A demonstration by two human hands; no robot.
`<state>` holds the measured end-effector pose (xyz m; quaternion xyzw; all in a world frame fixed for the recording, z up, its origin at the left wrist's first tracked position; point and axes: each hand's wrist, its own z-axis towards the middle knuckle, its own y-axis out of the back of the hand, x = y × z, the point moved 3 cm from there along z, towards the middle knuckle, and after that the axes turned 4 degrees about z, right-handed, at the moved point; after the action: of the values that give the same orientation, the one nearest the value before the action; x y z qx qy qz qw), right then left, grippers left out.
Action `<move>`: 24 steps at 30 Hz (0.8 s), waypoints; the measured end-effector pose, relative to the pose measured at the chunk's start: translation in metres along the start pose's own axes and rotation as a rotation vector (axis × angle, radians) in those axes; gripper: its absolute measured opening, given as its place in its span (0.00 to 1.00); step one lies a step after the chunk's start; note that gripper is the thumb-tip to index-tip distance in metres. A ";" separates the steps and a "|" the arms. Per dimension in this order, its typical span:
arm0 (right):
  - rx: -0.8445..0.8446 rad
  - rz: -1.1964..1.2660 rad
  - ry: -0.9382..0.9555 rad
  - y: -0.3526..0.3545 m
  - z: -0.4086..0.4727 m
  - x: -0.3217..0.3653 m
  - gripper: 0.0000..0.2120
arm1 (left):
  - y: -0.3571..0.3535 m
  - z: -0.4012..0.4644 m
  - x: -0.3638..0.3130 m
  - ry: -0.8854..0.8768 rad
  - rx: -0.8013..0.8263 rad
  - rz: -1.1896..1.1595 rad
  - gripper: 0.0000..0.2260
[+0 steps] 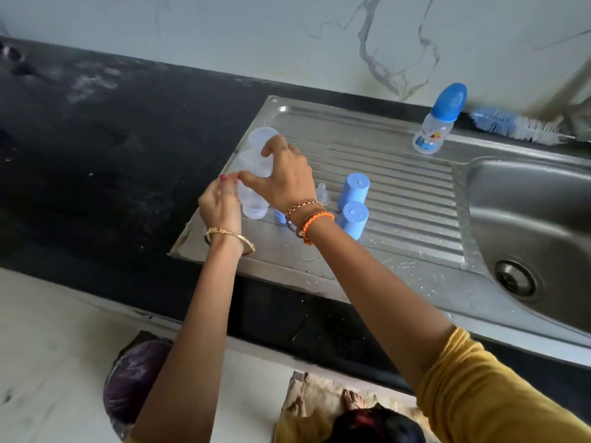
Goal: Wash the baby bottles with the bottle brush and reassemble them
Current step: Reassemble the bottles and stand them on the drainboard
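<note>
The steel drainboard (367,148) is the landmark; on its ribbed middle stand two blue caps (353,190), mouth down, one just nearer the person than the other; a small clear teat (323,193) stands just left of them, partly behind the right wrist. At the drainboard's far right corner an assembled baby bottle (438,121) with a blue cap stands upright; beside it, against the wall, lies the bottle brush (515,125). On the drainboard's left edge stand clear bottle bodies (254,174), apparently upside down; the right hand (287,177) curls over one from above, and the left hand (220,203) pinches it from the side. Right of the drainboard, the sink bowl (543,206) shows only its drain.
</note>
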<state>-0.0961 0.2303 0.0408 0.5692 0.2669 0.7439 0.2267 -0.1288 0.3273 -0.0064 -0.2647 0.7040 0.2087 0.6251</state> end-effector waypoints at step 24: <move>-0.744 0.122 -0.584 0.268 -0.100 -0.188 0.17 | -0.169 -0.147 -0.021 0.101 0.776 0.024 0.04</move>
<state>-0.1550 -0.1064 0.0594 0.6492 -0.1262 0.6100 0.4364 -0.1329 0.1075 0.0403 -0.0105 0.7634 -0.0790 0.6410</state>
